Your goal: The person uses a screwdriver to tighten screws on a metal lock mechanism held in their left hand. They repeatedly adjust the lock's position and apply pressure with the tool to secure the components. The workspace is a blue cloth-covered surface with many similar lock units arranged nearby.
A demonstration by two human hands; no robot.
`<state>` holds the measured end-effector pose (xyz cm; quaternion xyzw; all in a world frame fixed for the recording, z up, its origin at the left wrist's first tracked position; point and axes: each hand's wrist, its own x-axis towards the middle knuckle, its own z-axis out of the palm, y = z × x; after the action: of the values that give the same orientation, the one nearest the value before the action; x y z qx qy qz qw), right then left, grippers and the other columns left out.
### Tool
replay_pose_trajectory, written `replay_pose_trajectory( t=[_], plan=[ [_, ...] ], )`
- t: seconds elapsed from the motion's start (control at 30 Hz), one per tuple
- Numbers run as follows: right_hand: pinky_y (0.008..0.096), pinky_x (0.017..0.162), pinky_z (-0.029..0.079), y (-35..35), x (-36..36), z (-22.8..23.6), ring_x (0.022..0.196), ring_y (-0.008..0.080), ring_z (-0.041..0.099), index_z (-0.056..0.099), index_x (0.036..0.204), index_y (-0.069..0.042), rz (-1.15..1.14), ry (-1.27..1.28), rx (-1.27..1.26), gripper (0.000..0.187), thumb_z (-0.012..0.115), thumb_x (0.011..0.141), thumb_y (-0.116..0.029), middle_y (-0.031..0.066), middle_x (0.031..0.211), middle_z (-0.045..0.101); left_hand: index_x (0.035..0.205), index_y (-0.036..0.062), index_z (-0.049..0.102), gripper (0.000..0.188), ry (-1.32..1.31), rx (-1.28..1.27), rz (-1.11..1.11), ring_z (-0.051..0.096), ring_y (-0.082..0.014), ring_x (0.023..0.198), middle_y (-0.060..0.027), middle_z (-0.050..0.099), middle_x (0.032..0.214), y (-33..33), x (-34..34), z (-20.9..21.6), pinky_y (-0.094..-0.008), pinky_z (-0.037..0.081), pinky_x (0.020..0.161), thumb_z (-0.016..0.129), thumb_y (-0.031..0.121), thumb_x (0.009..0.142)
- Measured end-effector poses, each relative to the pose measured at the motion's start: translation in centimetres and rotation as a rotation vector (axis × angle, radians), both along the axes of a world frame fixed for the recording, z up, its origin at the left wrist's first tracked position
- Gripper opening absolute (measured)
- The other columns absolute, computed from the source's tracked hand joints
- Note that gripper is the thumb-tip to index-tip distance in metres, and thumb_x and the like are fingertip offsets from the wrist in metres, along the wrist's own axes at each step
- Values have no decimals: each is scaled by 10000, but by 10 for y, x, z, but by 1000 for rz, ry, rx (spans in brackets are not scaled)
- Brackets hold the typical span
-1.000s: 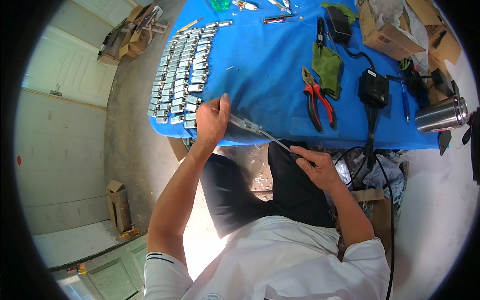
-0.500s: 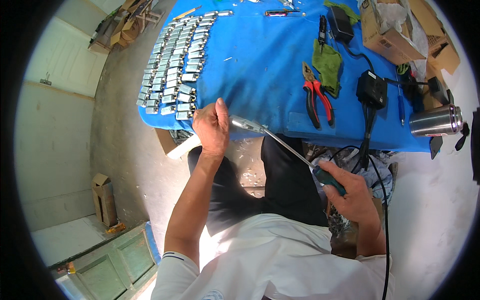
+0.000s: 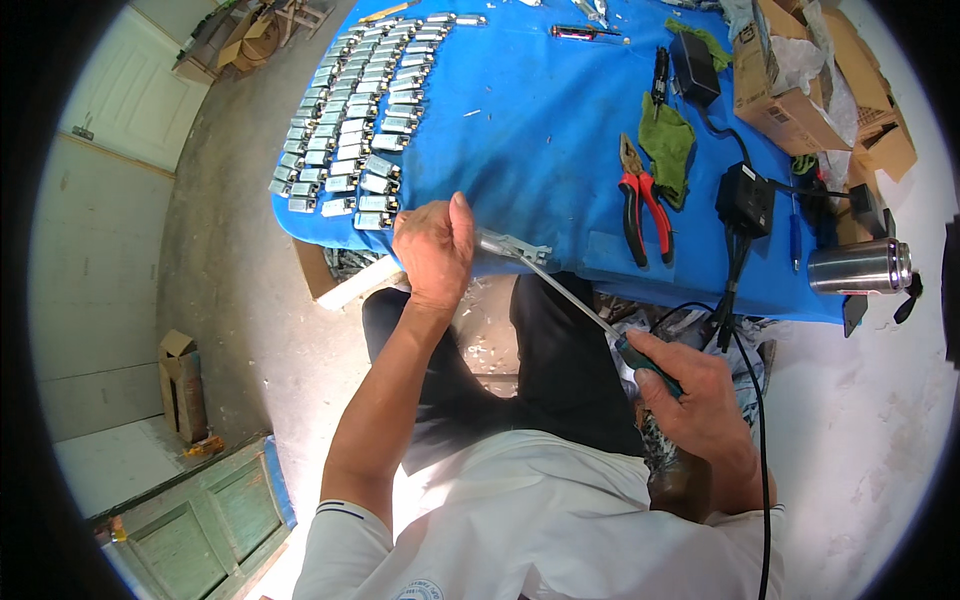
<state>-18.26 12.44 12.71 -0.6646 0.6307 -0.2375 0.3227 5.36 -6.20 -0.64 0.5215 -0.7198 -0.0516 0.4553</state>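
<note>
My left hand (image 3: 436, 252) is closed at the table's front edge, thumb pointing up. A silver metal piece (image 3: 497, 243) sticks out from it to the right; its far end looks forked, and the gripped part is hidden. My right hand (image 3: 692, 385) wraps round the dark green handle of a screwdriver (image 3: 572, 298), low and to the right. The slanting shaft runs up to the left and its tip meets the metal piece. Beyond my left hand, several rows of small silver rectangular metal parts (image 3: 357, 125) lie on the blue cloth.
Red-and-black pliers (image 3: 645, 205), a green rag (image 3: 667, 150) and a black adapter (image 3: 694, 70) lie on the blue-covered table (image 3: 520, 150). To the right are a black power block (image 3: 744, 198), a steel flask (image 3: 858, 268) and cardboard boxes (image 3: 790, 90). A black cable (image 3: 757, 420) hangs beside my right arm.
The whole view has shifted slightly. The metal piece is turned a little, showing more of its forked end, with the screwdriver tip still against it. Both hands keep their grips.
</note>
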Motion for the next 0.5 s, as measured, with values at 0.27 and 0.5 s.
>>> replay_pose_trajectory(
  t=[0.27, 0.5],
  plan=[
    [402, 620, 499, -10, 8, 30, 714, 311, 638, 618, 1245, -39, 60, 231, -7, 368, 630, 881, -91, 134, 849, 646, 583, 67, 480, 409, 26, -19, -7, 484, -296, 521, -87, 497, 563, 1, 0, 0, -380, 361, 612, 569, 185, 964],
    [383, 605, 496, -22, 16, 42, 701, 303, 637, 645, 1201, -47, 75, 359, -34, 347, 644, 857, -87, 126, 837, 649, 597, 54, 509, 415, 24, 105, -128, 520, -316, 560, -103, 528, 578, 10, 9, 13, -403, 379, 634, 561, 220, 974]
  ],
)
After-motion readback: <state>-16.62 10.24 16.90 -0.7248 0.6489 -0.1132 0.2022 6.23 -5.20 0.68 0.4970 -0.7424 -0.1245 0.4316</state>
